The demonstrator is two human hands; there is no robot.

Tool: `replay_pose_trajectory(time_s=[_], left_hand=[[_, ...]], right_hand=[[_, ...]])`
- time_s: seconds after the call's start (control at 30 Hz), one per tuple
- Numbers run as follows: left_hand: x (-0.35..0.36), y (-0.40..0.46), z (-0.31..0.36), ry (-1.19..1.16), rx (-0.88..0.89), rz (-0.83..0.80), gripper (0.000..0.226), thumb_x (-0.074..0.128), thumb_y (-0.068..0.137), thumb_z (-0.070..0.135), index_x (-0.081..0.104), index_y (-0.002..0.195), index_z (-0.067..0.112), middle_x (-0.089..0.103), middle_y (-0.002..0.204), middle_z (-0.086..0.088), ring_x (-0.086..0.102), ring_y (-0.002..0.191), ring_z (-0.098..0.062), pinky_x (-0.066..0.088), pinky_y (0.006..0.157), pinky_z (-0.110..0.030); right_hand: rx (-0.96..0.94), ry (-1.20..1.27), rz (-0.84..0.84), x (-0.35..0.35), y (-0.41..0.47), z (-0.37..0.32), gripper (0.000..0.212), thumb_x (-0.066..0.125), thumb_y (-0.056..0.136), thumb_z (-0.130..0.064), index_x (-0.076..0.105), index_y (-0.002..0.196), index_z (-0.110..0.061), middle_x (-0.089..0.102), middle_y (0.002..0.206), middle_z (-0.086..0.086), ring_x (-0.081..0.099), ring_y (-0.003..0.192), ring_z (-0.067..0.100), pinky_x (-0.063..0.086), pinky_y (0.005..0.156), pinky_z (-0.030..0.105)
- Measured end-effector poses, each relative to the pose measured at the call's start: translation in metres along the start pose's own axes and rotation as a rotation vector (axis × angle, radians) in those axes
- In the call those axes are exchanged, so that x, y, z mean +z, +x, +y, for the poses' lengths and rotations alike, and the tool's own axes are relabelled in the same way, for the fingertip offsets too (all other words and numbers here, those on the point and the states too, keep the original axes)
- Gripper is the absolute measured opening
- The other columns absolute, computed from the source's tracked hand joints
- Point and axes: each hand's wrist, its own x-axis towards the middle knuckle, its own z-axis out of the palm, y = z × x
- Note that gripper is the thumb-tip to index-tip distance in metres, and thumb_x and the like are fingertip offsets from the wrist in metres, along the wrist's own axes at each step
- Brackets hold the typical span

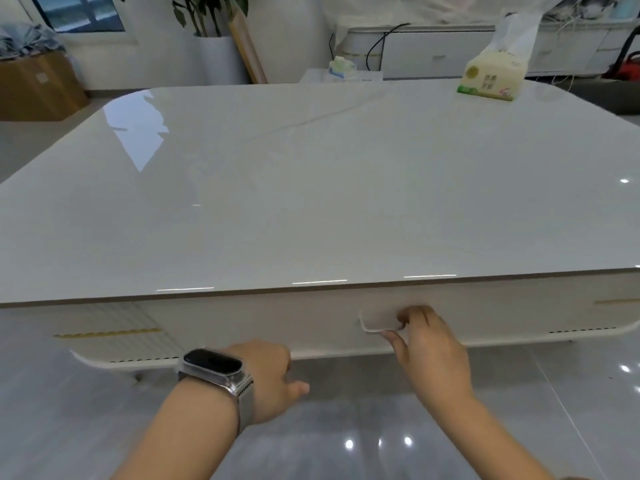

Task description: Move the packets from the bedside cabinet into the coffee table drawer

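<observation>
Both hands' fingertips hidden at drawer [346, 317]

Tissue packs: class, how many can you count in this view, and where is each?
2. One yellow tissue pack stands on the coffee table at its far right corner; a smaller green tissue pack sits on a low stand beyond the table. Others may be hidden.

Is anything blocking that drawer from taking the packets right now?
Yes, the coffee table drawer itself: its front sits flush and closed. The right hand curls on its handle; nothing visible blocks pulling it out. No packets show.
</observation>
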Motion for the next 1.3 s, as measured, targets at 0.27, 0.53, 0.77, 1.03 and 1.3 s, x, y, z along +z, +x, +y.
replay_pose_trajectory(time_s=[0.27, 0.53, 0.77, 1.03, 1.3], left_hand=[[-0.015, 0.007, -0.003, -0.164, 0.044, 0.089, 0.039, 0.036, 0.097, 0.050, 0.047, 0.129, 0.032, 0.056, 0.126, 0.005, 0.056, 0.113, -0.019, 0.048, 0.088, -0.033], [-0.067, -0.074, -0.048, -0.324, -0.079, 0.022, 0.041, 0.039, 0.097, 0.036, 0.041, 0.137, 0.029, 0.047, 0.137, 0.003, 0.050, 0.120, -0.021, 0.044, 0.093, -0.032], [-0.149, -0.243, -0.162, -0.544, -0.379, 0.078, 0.037, 0.037, 0.099, 0.033, 0.043, 0.136, 0.036, 0.048, 0.133, 0.004, 0.050, 0.118, -0.018, 0.045, 0.095, -0.033], [-0.236, -0.435, -0.256, -0.719, -0.639, 0.191, 0.040, 0.039, 0.099, 0.032, 0.041, 0.138, 0.035, 0.050, 0.132, 0.002, 0.052, 0.117, -0.017, 0.047, 0.094, -0.031], [-0.262, -0.515, -0.323, -0.805, -0.815, 0.230, 0.049, 0.039, 0.098, 0.037, 0.029, 0.146, 0.032, 0.040, 0.142, 0.000, 0.047, 0.124, -0.020, 0.046, 0.097, -0.036]], right_hand=[[0.126, -0.144, -0.566, -0.048, 0.006, -0.030, 0.051, 0.054, 0.091, -0.040, 0.039, 0.136, -0.021, 0.039, 0.139, -0.003, 0.052, 0.119, 0.022, 0.049, 0.083, 0.033], [-0.024, -0.250, -0.936, -0.155, 0.037, -0.114, 0.043, 0.050, 0.092, -0.038, 0.045, 0.131, -0.021, 0.045, 0.137, -0.001, 0.050, 0.123, 0.023, 0.047, 0.093, 0.036], [-0.273, -0.208, -1.026, -0.275, 0.075, -0.295, 0.045, 0.050, 0.085, -0.018, 0.049, 0.128, -0.034, 0.061, 0.119, -0.008, 0.056, 0.112, 0.015, 0.040, 0.074, 0.025], [-0.548, -0.062, -1.015, -0.407, 0.085, -0.492, 0.034, 0.049, 0.091, -0.034, 0.053, 0.125, -0.034, 0.065, 0.108, -0.007, 0.061, 0.101, 0.013, 0.035, 0.067, 0.022], [-0.730, -0.025, -1.029, -0.418, 0.109, -0.616, 0.057, 0.054, 0.087, -0.041, 0.038, 0.141, -0.031, 0.049, 0.131, -0.004, 0.049, 0.120, 0.017, 0.047, 0.092, 0.031]])
